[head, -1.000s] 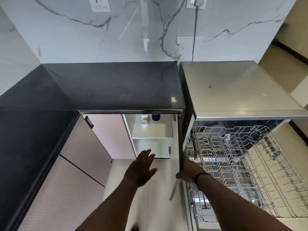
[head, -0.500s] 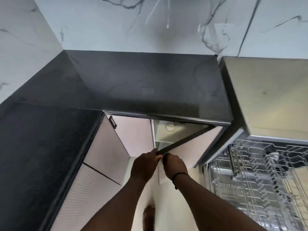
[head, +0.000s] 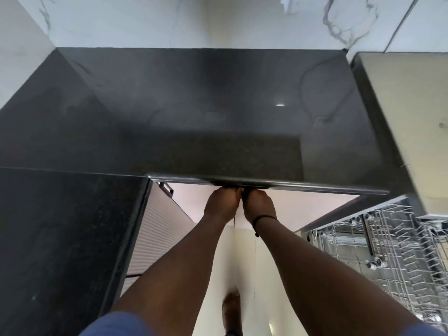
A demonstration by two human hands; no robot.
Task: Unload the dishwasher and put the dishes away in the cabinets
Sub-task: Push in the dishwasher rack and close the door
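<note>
Under the front lip of the dark surface (head: 218,112), in the head view, your two hands sit side by side, almost touching. Your left hand (head: 222,204) and your right hand (head: 259,205) both reach up to the top edge of the pale pink cabinet doors (head: 303,209), right where the two doors meet. The fingers of both hands curl upward and vanish beneath the overhang, so they seem to be gripping the door tops, though the fingertips themselves are hidden and the hold cannot be confirmed. A black band (head: 263,220) circles your right wrist.

To the left of your hands, the neighbouring cabinet front (head: 155,229) runs along the other leg of the surface, ribbed in texture, with a small dark handle (head: 166,189) near its top corner. The surface is L-shaped and polished black, meeting a white marble-veined wall (head: 194,20) at the back.

To the right, the dishwasher (head: 412,112) stands with its pale top just beside the surface. Its wire rack (head: 392,253) is pulled out below and to the right of your right forearm; the motion blur makes it hard to say whether any dishes remain among the tines. Below your arms lies a cream floor (head: 261,275), where a bare foot (head: 231,311) shows, blurred.
</note>
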